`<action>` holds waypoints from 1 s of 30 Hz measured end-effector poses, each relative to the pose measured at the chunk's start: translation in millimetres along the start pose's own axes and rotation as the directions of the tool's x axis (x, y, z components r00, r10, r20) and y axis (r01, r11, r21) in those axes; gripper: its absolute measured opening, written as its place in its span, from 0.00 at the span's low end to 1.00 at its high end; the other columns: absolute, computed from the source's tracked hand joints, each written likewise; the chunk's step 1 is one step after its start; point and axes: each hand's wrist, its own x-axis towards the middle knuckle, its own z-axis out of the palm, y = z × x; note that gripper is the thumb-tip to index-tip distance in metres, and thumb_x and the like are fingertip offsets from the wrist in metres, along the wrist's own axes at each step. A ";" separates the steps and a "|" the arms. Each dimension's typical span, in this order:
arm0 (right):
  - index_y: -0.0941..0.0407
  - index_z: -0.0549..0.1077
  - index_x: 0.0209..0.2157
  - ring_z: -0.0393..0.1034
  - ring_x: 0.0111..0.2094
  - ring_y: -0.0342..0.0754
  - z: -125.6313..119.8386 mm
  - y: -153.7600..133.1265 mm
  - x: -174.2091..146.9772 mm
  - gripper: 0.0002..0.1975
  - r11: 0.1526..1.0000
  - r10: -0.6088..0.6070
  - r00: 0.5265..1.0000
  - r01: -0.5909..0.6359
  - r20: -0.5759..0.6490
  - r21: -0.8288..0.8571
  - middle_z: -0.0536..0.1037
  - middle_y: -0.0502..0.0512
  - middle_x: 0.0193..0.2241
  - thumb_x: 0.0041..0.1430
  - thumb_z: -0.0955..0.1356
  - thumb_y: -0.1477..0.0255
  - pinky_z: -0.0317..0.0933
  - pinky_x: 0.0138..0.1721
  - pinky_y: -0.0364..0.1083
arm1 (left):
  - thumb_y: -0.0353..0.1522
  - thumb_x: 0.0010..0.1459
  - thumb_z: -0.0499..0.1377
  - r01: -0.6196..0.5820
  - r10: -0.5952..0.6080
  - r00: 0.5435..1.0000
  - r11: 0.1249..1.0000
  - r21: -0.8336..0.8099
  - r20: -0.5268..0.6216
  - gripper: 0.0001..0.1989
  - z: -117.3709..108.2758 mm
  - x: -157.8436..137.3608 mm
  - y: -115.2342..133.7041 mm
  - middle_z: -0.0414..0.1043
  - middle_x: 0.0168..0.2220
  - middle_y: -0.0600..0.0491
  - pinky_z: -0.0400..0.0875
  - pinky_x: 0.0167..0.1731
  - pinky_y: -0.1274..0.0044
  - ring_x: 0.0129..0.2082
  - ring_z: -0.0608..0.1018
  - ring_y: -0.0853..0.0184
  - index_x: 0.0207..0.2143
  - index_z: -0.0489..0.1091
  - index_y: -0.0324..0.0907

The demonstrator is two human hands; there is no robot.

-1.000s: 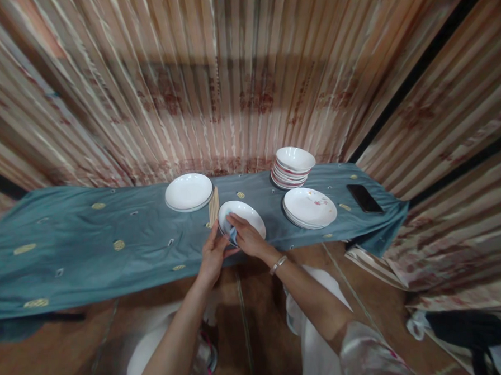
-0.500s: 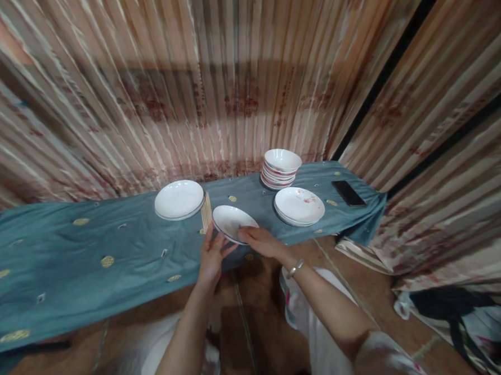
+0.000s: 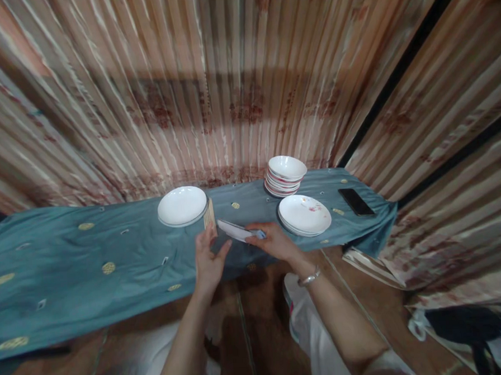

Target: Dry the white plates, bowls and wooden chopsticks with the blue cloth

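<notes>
A white plate (image 3: 235,231) with a thin dark rim is tilted steeply, so I see it nearly edge-on above the cloth. My right hand (image 3: 272,240), with a silver bangle on the wrist, is closed on the plate's right end. At the plate's left, my left hand (image 3: 210,259) has thumb and fingers apart and holds nothing; its fingertips are over the lower end of a bundle of chopsticks (image 3: 210,213). Whether they touch the chopsticks I cannot tell. Beyond the left hand lie stacked white plates (image 3: 182,205).
A stack of bowls (image 3: 286,169) stands at the back right, behind flower-patterned plates (image 3: 305,213). A black phone (image 3: 356,202) lies farther right. The narrow table has a green-blue cloth (image 3: 82,258); a pleated curtain (image 3: 229,99) hangs behind it.
The plate has turned from showing its white inside to nearly edge-on. My left hand has let go of its rim, and the right hand alone holds it. The view has shifted slightly.
</notes>
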 end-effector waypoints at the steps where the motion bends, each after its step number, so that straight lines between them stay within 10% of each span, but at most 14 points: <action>1: 0.58 0.78 0.40 0.66 0.28 0.43 -5.1 0.7 1.3 0.14 1.000 0.009 0.999 -0.010 0.042 0.029 0.77 0.48 0.29 0.53 0.68 0.68 0.58 0.32 0.41 | 0.34 0.40 0.70 -0.072 0.070 0.997 0.995 0.070 0.033 0.30 -1.6 0.8 4.4 0.65 0.55 0.47 0.57 0.58 0.64 0.58 0.65 0.56 0.50 0.71 0.48; 5: 0.59 0.78 0.37 0.61 0.25 0.40 -21.1 0.5 4.7 0.14 0.991 0.018 0.979 -0.045 0.202 0.128 0.73 0.45 0.24 0.49 0.71 0.67 0.54 0.28 0.39 | 0.33 0.41 0.70 -0.143 0.123 0.959 0.988 0.062 0.256 0.21 -3.8 3.5 21.4 0.72 0.50 0.48 0.46 0.62 0.63 0.59 0.63 0.55 0.41 0.77 0.48; 11: 0.58 0.78 0.37 0.66 0.30 0.42 -27.4 -6.1 9.7 0.15 0.976 -0.045 0.970 -0.008 0.239 0.218 0.77 0.49 0.30 0.46 0.73 0.67 0.59 0.34 0.40 | 0.33 0.38 0.70 0.001 -0.009 0.969 0.999 0.033 0.245 0.09 -5.4 3.9 23.8 0.74 0.29 0.51 0.66 0.42 0.73 0.33 0.73 0.61 0.26 0.77 0.46; 17: 0.58 0.74 0.45 0.71 0.36 0.46 -28.5 6.2 23.6 0.19 0.886 0.023 0.950 0.125 -0.312 0.446 0.78 0.54 0.38 0.56 0.67 0.61 0.64 0.39 0.45 | 0.34 0.42 0.68 0.087 -0.086 0.978 0.996 0.003 0.190 0.07 -2.9 -0.8 13.5 0.70 0.23 0.56 0.61 0.29 0.78 0.26 0.69 0.67 0.23 0.74 0.42; 22: 0.54 0.68 0.53 0.63 0.56 0.52 0.7 -9.7 21.3 0.19 0.973 -0.159 0.826 0.224 -0.541 0.057 0.70 0.58 0.54 0.64 0.61 0.63 0.56 0.57 0.54 | 0.38 0.41 0.68 0.236 -0.224 0.972 0.912 -0.337 0.075 0.13 -2.0 5.2 6.0 0.72 0.23 0.57 0.63 0.29 0.79 0.23 0.69 0.71 0.25 0.72 0.40; 26: 0.54 0.59 0.61 0.42 0.67 0.53 53.1 -23.2 11.6 0.23 0.851 -0.463 0.861 0.365 -0.210 -0.378 0.53 0.60 0.65 0.65 0.59 0.70 0.46 0.63 0.57 | 0.36 0.40 0.68 0.283 -0.298 0.953 0.811 -0.513 0.054 0.12 -5.2 8.7 5.0 0.73 0.23 0.58 0.64 0.28 0.80 0.22 0.71 0.73 0.26 0.71 0.40; 30: 0.56 0.55 0.63 0.32 0.68 0.58 87.6 -16.0 13.9 0.29 0.764 -0.463 0.886 0.382 -0.030 -0.521 0.50 0.61 0.66 0.62 0.63 0.65 0.43 0.63 0.60 | 0.33 0.40 0.67 0.279 -0.306 0.951 0.762 -0.584 0.055 0.17 -5.8 8.5 8.1 0.78 0.34 0.54 0.67 0.40 0.77 0.35 0.77 0.68 0.36 0.73 0.42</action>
